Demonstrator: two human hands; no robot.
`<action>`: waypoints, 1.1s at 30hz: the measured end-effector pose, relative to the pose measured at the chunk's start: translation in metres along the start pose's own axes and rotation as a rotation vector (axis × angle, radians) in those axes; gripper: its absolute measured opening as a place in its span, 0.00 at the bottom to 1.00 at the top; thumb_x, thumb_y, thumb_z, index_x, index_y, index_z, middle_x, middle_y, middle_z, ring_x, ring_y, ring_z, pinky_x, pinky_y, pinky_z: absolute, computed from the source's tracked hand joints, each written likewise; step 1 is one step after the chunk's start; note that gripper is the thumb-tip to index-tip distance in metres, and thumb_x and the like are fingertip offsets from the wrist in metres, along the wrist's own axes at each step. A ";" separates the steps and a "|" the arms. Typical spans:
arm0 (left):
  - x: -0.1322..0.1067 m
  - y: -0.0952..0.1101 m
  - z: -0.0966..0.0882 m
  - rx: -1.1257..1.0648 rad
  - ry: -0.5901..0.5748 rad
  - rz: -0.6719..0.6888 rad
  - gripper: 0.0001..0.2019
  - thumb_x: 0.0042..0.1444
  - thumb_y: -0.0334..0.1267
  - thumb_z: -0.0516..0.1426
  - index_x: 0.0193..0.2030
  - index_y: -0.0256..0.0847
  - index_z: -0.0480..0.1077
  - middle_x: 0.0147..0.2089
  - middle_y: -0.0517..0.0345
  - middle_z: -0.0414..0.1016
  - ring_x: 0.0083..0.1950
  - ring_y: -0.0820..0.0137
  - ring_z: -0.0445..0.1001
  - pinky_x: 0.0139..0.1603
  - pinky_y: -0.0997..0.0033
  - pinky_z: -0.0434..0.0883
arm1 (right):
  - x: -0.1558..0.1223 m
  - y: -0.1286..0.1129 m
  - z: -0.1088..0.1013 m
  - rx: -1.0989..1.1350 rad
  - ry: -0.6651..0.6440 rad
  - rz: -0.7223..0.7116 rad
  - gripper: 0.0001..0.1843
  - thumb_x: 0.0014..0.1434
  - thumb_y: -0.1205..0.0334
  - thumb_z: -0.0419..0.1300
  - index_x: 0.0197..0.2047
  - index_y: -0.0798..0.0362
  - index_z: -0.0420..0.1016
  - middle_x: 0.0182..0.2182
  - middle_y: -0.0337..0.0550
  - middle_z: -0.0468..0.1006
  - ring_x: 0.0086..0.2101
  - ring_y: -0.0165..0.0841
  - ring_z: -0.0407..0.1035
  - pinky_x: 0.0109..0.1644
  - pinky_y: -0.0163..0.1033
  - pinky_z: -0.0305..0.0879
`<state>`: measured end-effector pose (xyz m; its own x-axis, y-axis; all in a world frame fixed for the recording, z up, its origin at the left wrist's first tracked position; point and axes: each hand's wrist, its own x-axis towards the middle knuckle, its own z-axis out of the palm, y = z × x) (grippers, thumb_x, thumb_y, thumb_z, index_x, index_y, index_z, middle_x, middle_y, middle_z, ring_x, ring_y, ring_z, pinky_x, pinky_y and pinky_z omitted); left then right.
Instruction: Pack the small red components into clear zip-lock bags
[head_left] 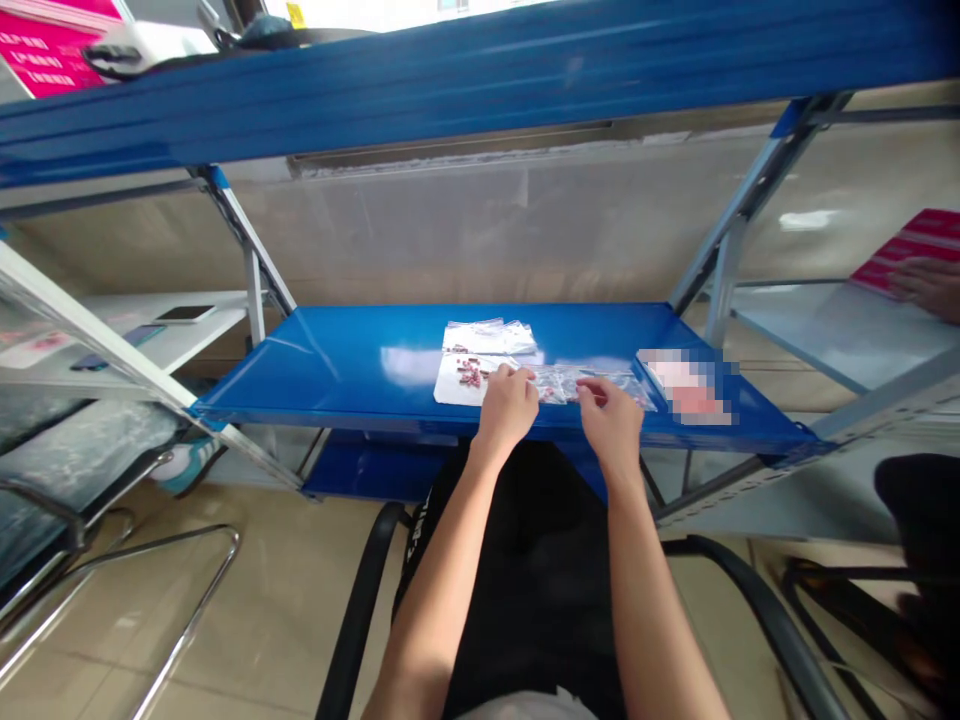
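Note:
On the blue table a white sheet (pixel 450 388) carries a scatter of small reddish pieces (pixel 471 374). Along its right edge rests my left hand (pixel 511 402), fingers curled together; what they grip is hidden. Clear plastic bags (pixel 553 382) with small reddish bits in them lie between my hands and on to the right. My right hand (pixel 611 418) is closed in a pinch at a bag's edge, thumb and forefinger together. Behind the sheet is a stack of white, plastic-looking packets (pixel 484 337).
The blue table (pixel 337 365) sits under a blue upper shelf (pixel 480 75) between metal posts. A blurred-out card or packet (pixel 686 388) lies at its right. A phone (pixel 186 314) rests on the left neighbouring table. At far right, another person's hand (pixel 930 285) touches a pink box (pixel 911 250).

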<state>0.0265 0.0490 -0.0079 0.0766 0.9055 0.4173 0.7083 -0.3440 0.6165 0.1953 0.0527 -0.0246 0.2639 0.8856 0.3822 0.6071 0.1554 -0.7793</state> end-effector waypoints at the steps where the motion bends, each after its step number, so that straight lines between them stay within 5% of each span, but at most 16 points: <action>1: -0.007 0.002 0.005 0.026 0.017 -0.003 0.15 0.66 0.29 0.53 0.52 0.37 0.79 0.48 0.40 0.74 0.56 0.52 0.74 0.62 0.52 0.70 | -0.002 0.004 -0.004 -0.014 0.011 0.010 0.17 0.63 0.56 0.55 0.46 0.55 0.82 0.40 0.57 0.85 0.38 0.47 0.79 0.52 0.52 0.70; 5: -0.020 -0.002 0.013 0.069 0.034 -0.006 0.14 0.66 0.31 0.54 0.51 0.37 0.80 0.47 0.39 0.75 0.56 0.51 0.74 0.61 0.51 0.71 | -0.003 0.005 -0.002 -0.015 -0.018 -0.030 0.18 0.64 0.58 0.54 0.48 0.54 0.82 0.42 0.56 0.86 0.39 0.47 0.79 0.52 0.52 0.71; 8: -0.010 -0.020 -0.001 0.077 0.043 -0.019 0.14 0.65 0.31 0.54 0.50 0.37 0.80 0.49 0.39 0.77 0.55 0.52 0.75 0.61 0.52 0.71 | 0.006 -0.006 0.015 0.004 -0.104 -0.111 0.18 0.65 0.58 0.55 0.49 0.54 0.82 0.45 0.55 0.86 0.42 0.46 0.79 0.53 0.49 0.71; 13: 0.047 -0.078 -0.046 0.084 0.178 -0.299 0.12 0.67 0.35 0.55 0.49 0.41 0.79 0.51 0.42 0.81 0.56 0.56 0.77 0.61 0.59 0.70 | 0.055 -0.041 0.072 -0.070 -0.334 -0.302 0.20 0.66 0.67 0.54 0.54 0.53 0.83 0.52 0.49 0.85 0.50 0.43 0.78 0.60 0.45 0.67; 15: 0.073 -0.101 -0.058 0.201 0.145 -0.457 0.11 0.67 0.37 0.56 0.52 0.41 0.78 0.57 0.40 0.79 0.62 0.55 0.75 0.61 0.60 0.69 | 0.078 -0.057 0.100 -0.176 -0.450 -0.418 0.24 0.66 0.72 0.51 0.58 0.54 0.83 0.55 0.49 0.83 0.55 0.43 0.75 0.63 0.44 0.64; 19: 0.105 -0.131 -0.060 0.232 0.097 -0.528 0.12 0.60 0.41 0.64 0.47 0.37 0.78 0.57 0.31 0.78 0.62 0.48 0.75 0.59 0.56 0.70 | 0.101 -0.076 0.143 -0.465 -0.642 -0.551 0.26 0.63 0.74 0.55 0.61 0.54 0.81 0.52 0.55 0.84 0.57 0.48 0.71 0.60 0.45 0.64; 22: 0.112 -0.141 -0.054 0.219 0.089 -0.542 0.11 0.57 0.40 0.66 0.45 0.38 0.78 0.53 0.33 0.81 0.61 0.50 0.77 0.57 0.59 0.71 | 0.103 -0.077 0.156 -0.534 -0.677 -0.585 0.24 0.62 0.72 0.58 0.59 0.55 0.83 0.50 0.58 0.84 0.55 0.50 0.71 0.57 0.45 0.65; 28: 0.117 -0.142 -0.062 0.119 0.131 -0.538 0.03 0.59 0.37 0.64 0.37 0.42 0.77 0.45 0.42 0.83 0.50 0.58 0.81 0.48 0.66 0.72 | 0.104 -0.084 0.157 -0.457 -0.598 -0.560 0.23 0.65 0.72 0.54 0.59 0.58 0.82 0.52 0.59 0.84 0.54 0.50 0.72 0.61 0.47 0.61; 33: 0.115 -0.119 -0.073 -0.059 0.211 -0.456 0.05 0.60 0.39 0.65 0.36 0.42 0.75 0.42 0.49 0.83 0.45 0.64 0.81 0.44 0.70 0.72 | 0.107 -0.095 0.145 0.000 -0.450 -0.133 0.17 0.69 0.59 0.57 0.56 0.57 0.79 0.48 0.57 0.84 0.47 0.42 0.78 0.52 0.42 0.69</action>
<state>-0.1003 0.1762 0.0155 -0.3794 0.8989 0.2193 0.5956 0.0558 0.8014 0.0572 0.1958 0.0182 -0.1673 0.9598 0.2254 0.6136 0.2804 -0.7381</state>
